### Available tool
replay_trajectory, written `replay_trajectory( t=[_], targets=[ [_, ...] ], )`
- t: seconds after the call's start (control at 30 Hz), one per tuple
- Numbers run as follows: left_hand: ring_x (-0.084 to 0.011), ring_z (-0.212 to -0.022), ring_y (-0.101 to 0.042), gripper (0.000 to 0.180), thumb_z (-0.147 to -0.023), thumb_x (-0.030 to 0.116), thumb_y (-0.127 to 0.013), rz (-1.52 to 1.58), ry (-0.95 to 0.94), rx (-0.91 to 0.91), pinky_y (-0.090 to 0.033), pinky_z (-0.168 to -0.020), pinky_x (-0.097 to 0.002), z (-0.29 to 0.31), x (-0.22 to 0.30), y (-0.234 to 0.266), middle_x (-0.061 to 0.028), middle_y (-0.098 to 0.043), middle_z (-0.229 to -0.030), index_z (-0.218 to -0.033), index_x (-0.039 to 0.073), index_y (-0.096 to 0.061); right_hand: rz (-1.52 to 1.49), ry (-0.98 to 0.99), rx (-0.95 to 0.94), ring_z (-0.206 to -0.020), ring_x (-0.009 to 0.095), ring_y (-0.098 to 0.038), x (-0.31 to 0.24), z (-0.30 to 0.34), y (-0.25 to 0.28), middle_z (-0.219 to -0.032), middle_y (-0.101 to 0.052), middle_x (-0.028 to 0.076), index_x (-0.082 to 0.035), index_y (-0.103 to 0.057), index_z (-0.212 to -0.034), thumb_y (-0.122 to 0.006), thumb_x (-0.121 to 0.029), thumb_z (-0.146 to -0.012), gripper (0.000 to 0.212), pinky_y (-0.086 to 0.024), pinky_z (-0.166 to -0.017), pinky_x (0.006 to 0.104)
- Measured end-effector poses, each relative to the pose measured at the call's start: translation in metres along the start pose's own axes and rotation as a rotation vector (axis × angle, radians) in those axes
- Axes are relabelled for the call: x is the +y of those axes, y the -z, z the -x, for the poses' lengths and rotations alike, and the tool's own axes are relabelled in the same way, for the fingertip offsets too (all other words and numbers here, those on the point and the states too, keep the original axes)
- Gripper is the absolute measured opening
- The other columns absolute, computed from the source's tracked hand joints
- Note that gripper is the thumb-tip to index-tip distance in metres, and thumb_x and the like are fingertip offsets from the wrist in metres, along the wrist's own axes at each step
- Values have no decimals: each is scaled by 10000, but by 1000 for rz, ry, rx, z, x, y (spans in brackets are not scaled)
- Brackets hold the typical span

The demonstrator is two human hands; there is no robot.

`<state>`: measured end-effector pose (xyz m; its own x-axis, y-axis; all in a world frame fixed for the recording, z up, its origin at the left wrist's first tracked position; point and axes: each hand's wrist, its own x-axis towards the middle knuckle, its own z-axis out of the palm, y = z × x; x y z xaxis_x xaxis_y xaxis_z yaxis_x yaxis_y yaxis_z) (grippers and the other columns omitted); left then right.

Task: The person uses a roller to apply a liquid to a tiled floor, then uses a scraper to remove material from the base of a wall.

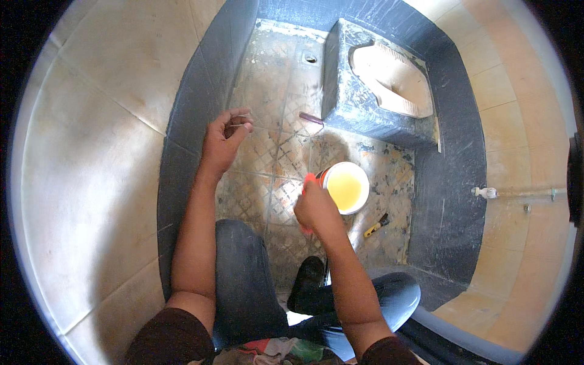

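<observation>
Crouched over a patterned tile floor (pixel 267 152), a person closes the right hand (pixel 316 207) around a red tool (pixel 309 179) just beside a bucket (pixel 345 187) of yellowish liquid, kept within easy reach. The left hand (pixel 224 141) hangs loosely curled and empty above the tiles, near the dark wall; beyond sits a squat toilet (pixel 389 79).

Dim and warm-toned, brightest on the right wall (pixel 511 128); soft shadows across the floor (pixel 267 152); heavy fisheye bending, black corners, slight blur at the rim.

Glossy beige wall tiles (pixel 91 152) meet a rough, matt dark coating (pixel 182 121); the patterned floor (pixel 267 152) looks grimy; the bucket (pixel 347 187) is probably smooth plastic.
</observation>
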<state>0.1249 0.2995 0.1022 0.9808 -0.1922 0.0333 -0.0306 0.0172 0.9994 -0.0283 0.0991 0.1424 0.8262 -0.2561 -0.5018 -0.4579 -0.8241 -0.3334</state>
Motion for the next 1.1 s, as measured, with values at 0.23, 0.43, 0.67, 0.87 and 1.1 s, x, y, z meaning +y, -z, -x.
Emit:
replay_trajectory(
  t=[0.23, 0.43, 0.67, 0.87, 1.1],
  targets=[
    [-181, -982, -657, 328, -913, 64, -659, 65, -1, -3, -520, -899, -319, 18, 13, -1, -95, -677, -1061, -1238, 27, -637, 60, -19, 65, -894, 443, -688, -28, 56, 8, -922, -678, 313, 28, -477, -1335, -561, -123, -861, 505, -536, -804, 550],
    [-178, -978, -651, 331, -910, 62, -661, 51, -7, 29, -524, -905, -323, 33, 17, 8, -96, -673, -1055, -1237, 18, -634, 1, -68, -204, -937, 487, -648, 23, 121, -34, -976, -651, 347, -28, -421, -1421, -537, -145, -897, 549, -502, -845, 575],
    [-182, -961, -662, 327, -912, 67, -660, 35, -53, -29, -521, -891, -318, 24, 28, -11, -96, -677, -1049, -1236, 25, -636, -75, 92, 257, -867, 408, -707, 3, -138, -21, -985, -694, 283, 43, -580, -1150, -560, -137, -849, 351, -566, -747, 474],
    [-183, -945, -671, 321, -917, 72, -658, -20, -36, 42, -525, -886, -321, 27, 9, 11, -89, -680, -1029, -1234, 27, -637, -28, 64, 65, -1064, 422, -652, -16, -75, 42, -1138, -666, 275, 37, -682, -1026, -615, -169, -840, 285, -528, -922, 486],
    [-168, -942, -663, 325, -914, 94, -674, 4, 30, 25, -519, -870, -311, 13, -4, 4, -71, -678, -1023, -1230, 27, -638, -38, 130, 233, -1048, 481, -632, 59, 26, -33, -1092, -645, 326, 12, -477, -1355, -548, -86, -865, 504, -512, -894, 547]
  ],
)
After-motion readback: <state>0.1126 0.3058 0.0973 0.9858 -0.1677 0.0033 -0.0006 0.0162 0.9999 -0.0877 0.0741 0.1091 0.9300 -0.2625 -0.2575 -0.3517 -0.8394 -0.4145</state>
